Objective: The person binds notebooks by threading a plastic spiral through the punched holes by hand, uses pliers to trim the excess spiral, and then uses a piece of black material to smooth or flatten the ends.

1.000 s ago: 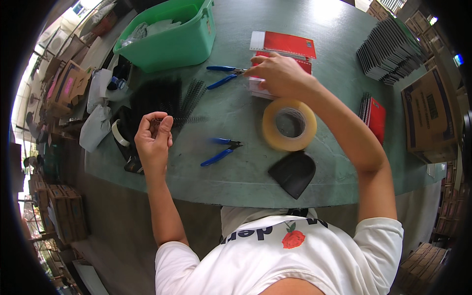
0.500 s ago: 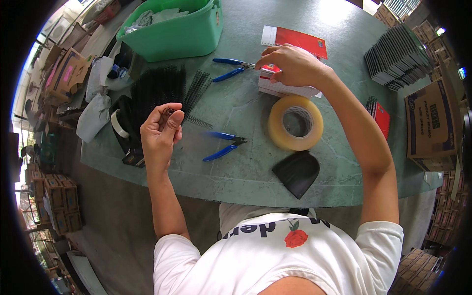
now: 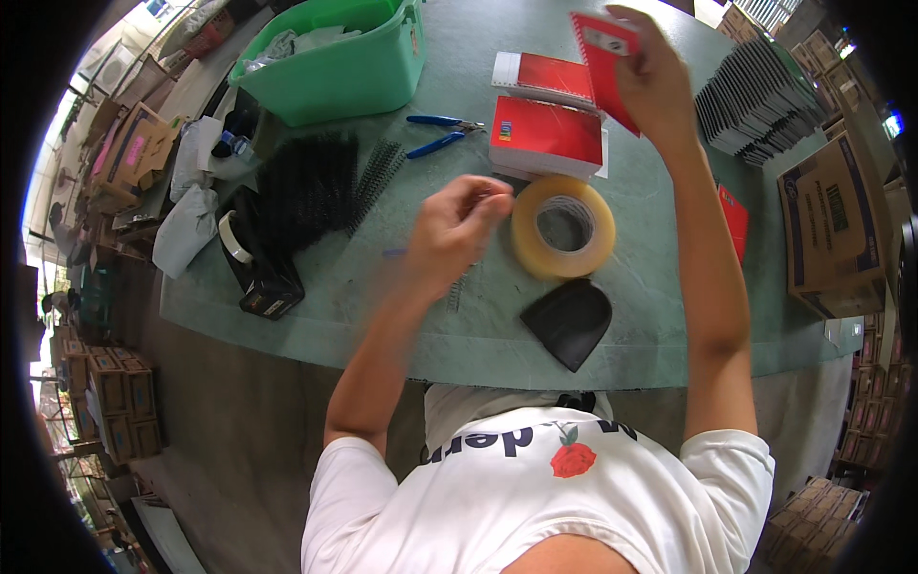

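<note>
My right hand (image 3: 658, 81) is closed on a small red-covered notepad (image 3: 604, 72), raised at a tilt over the far side of the table. Two stacks of red-covered pads, a near stack (image 3: 547, 134) and a far stack (image 3: 555, 75), lie just left of and below it. My left hand (image 3: 454, 234), fingers pinched and blurred, is left of the tape roll (image 3: 521, 234). A thin dark spiral binding coil (image 3: 457, 293) shows beneath this hand, apparently held in it. Blue-handled cutting pliers (image 3: 440, 134) lie beyond; a second pair is mostly hidden behind my left hand.
Black binding coils (image 3: 311, 187) are heaped at left beside a black tape dispenser (image 3: 263, 263). Behind them stands a green tub (image 3: 335, 81). A dark, rounded flat piece (image 3: 571, 323) lies near the front edge. At right are stacked notebooks (image 3: 760, 100) and a carton (image 3: 834, 230).
My right hand has lifted a red pad and moved up and right from the stacks. My left hand has swung right from beside the coil heap to near the tape roll.
</note>
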`<move>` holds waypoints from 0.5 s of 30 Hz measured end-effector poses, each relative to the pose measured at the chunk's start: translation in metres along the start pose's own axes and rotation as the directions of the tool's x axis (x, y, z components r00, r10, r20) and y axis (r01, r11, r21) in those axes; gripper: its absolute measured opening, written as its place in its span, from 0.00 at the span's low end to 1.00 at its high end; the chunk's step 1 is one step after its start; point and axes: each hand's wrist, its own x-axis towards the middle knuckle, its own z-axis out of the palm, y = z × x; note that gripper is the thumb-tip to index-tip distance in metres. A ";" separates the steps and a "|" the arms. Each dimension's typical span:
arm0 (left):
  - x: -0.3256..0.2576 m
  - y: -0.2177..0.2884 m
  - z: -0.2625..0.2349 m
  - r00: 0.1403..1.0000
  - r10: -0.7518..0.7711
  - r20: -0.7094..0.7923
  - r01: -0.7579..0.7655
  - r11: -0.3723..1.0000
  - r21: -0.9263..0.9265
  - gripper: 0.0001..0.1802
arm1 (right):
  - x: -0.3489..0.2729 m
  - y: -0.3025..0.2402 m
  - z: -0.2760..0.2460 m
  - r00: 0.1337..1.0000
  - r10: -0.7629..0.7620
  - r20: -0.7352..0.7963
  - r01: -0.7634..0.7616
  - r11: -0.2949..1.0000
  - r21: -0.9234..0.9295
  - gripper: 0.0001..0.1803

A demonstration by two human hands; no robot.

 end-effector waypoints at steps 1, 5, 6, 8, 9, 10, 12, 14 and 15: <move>0.006 0.000 0.015 0.998 -0.062 0.030 0.066 0.985 -0.161 0.13 | -0.006 -0.002 -0.007 0.990 -0.082 -0.118 0.075 0.995 -0.061 0.23; 0.040 -0.009 0.050 0.947 -0.030 0.320 0.242 0.721 -0.649 0.10 | -0.071 -0.048 -0.041 0.959 0.191 -0.207 0.016 0.697 0.717 0.24; 0.039 -0.010 0.053 0.953 -0.006 0.304 0.211 0.734 -0.646 0.09 | -0.089 -0.057 -0.043 0.945 0.193 -0.264 0.079 0.649 0.757 0.25; 0.036 -0.004 0.064 0.952 0.032 0.306 0.178 0.754 -0.632 0.08 | -0.115 -0.075 -0.060 0.763 0.048 -0.644 0.452 0.673 0.586 0.21; 0.034 -0.003 0.066 0.959 0.034 0.281 0.150 0.782 -0.606 0.08 | -0.119 -0.090 -0.076 0.528 0.016 -0.849 0.677 0.596 0.432 0.16; 0.028 -0.003 0.058 0.974 0.040 0.221 0.095 0.819 -0.566 0.09 | -0.125 -0.106 -0.089 0.237 0.048 -0.970 0.844 0.485 0.230 0.17; 0.027 0.001 0.061 0.979 0.058 0.195 0.052 0.855 -0.516 0.09 | -0.166 -0.144 -0.152 0.183 -0.505 -0.843 0.888 0.453 -0.078 0.14; 0.028 -0.010 0.045 0.990 0.040 0.138 0.030 0.881 -0.472 0.09 | -0.175 -0.175 -0.179 0.100 -0.480 -0.872 0.913 0.393 -0.111 0.13; 0.027 -0.013 0.039 0.991 0.028 0.130 0.035 0.888 -0.458 0.09 | -0.173 -0.183 -0.188 0.118 -0.561 -0.819 0.914 0.384 -0.131 0.14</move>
